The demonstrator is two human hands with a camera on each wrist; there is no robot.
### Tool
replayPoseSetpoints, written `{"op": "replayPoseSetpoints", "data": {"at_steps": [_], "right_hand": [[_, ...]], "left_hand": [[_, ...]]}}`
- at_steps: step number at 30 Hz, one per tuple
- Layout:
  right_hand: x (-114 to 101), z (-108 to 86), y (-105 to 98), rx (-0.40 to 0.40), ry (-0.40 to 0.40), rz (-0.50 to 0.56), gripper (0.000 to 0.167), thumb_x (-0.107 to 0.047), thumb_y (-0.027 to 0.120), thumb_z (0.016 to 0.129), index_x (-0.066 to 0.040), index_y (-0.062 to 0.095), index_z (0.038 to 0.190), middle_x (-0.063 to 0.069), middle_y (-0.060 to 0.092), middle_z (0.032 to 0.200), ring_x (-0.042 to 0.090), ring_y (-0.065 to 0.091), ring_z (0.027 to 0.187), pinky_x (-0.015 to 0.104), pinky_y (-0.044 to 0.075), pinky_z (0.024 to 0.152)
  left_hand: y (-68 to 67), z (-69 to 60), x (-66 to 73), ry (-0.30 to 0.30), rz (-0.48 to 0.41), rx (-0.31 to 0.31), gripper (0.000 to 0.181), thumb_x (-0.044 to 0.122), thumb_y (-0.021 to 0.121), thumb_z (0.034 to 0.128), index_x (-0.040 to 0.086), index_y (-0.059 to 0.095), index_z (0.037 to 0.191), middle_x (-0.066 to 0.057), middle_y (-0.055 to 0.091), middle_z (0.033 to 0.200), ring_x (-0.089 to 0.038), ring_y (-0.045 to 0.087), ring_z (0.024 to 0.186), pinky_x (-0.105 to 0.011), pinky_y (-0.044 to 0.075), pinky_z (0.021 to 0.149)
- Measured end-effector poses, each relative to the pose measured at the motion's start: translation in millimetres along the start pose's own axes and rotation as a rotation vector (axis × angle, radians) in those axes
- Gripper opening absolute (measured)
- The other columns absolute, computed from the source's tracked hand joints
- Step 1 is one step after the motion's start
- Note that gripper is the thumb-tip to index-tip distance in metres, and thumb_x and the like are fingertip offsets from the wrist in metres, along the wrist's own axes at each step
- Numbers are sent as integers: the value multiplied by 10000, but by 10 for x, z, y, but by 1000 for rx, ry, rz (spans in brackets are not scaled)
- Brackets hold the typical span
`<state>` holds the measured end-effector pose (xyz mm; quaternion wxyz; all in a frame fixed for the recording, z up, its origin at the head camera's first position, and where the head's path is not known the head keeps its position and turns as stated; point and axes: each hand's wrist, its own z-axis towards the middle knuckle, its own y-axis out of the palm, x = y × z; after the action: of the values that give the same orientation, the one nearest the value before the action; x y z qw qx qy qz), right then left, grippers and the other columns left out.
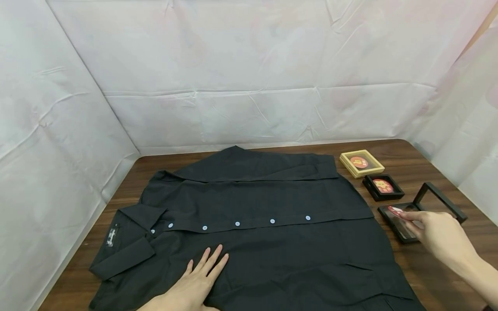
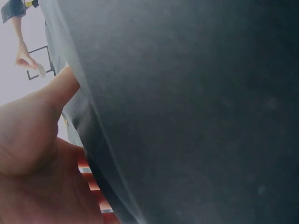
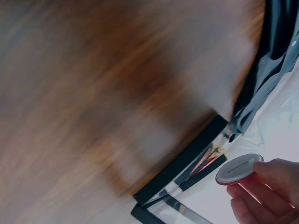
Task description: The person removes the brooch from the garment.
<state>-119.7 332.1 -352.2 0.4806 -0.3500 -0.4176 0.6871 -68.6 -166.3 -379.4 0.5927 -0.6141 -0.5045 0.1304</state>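
A black button-up shirt (image 1: 272,198) lies spread over the table, its collar to the left and white buttons down the front. My left hand (image 1: 198,276) rests on the shirt with its fingers straight and spread. At the right, my right hand (image 1: 443,235) pinches a round pin badge (image 3: 239,169) by its edge, between thumb and fingers. The badge's pale metal back and its pin show in the right wrist view; its red and white face appears in the head view. Beneath that hand is a black display case (image 1: 400,224) with its framed lid raised.
A yellow case (image 1: 362,163) with a round orange badge inside stands behind a smaller black case (image 1: 383,187) that holds a red badge. Both are right of the shirt on the brown wooden table (image 1: 432,268). White sheeting (image 1: 256,73) walls the table at back and sides.
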Motion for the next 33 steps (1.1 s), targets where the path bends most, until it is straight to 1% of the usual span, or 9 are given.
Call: {"op": "replayPoseSetpoints", "data": {"at_steps": [4,7,11,13,15,17,21,27,33], "right_hand": [[51,-21,15,-31,31,-1,175,33,726,631,70,664,790,138,596,576,63,237,337,198,204,324],[83,-26,31,-57,50,-12,164,29,711,644,75,659,793,135,592,579,77,239,345,210,203,331],[110,-42,55,-99,81,-24,147,13,693,670,77,657,798,63,551,530,91,256,365,234,210,349],[121,-46,62,-111,92,-29,139,11,688,677,76,657,795,54,544,523,97,265,373,242,213,356],[133,-47,70,-113,96,-31,137,10,688,676,74,657,794,78,554,535,101,268,378,248,215,358],[149,-47,80,-122,103,-28,140,13,686,678,77,653,797,133,576,572,105,273,380,252,219,358],[170,-47,99,-135,106,-25,137,15,686,677,80,649,792,194,597,635,105,292,387,256,228,362],[187,-49,124,-131,80,-31,120,21,690,670,68,653,774,181,606,641,91,306,399,246,237,363],[187,-65,146,-143,70,-25,101,33,688,670,72,653,756,208,608,662,89,297,383,233,236,348]], "left_hand": [[1,-3,-9,0,-4,0,1027,606,628,657,70,180,1411,-185,78,1453,-456,135,1266,-701,257,806],[5,-7,-15,2,-6,2,1023,608,623,660,67,183,1410,-191,84,1451,-459,136,1264,-703,258,801],[13,-11,-22,9,1,11,1023,611,620,659,64,190,1408,-195,93,1448,-460,143,1262,-704,263,793],[14,-11,-24,10,2,15,1023,613,619,659,64,191,1408,-196,94,1448,-461,145,1261,-705,263,792],[13,-10,-27,10,-2,15,1021,613,617,661,64,189,1408,-197,92,1448,-461,144,1262,-704,263,794],[11,-10,-30,9,-6,15,1021,616,615,662,65,188,1408,-197,91,1448,-462,143,1262,-704,261,796],[12,-10,-33,10,-10,18,1022,620,611,661,67,188,1408,-199,94,1447,-462,146,1261,-706,258,795],[18,-6,-30,4,-7,13,1023,628,607,656,75,191,1410,-194,97,1448,-456,149,1263,-706,257,796],[15,-3,-30,6,-5,16,1025,630,605,656,71,192,1409,-193,95,1449,-457,143,1264,-709,255,794]]}}
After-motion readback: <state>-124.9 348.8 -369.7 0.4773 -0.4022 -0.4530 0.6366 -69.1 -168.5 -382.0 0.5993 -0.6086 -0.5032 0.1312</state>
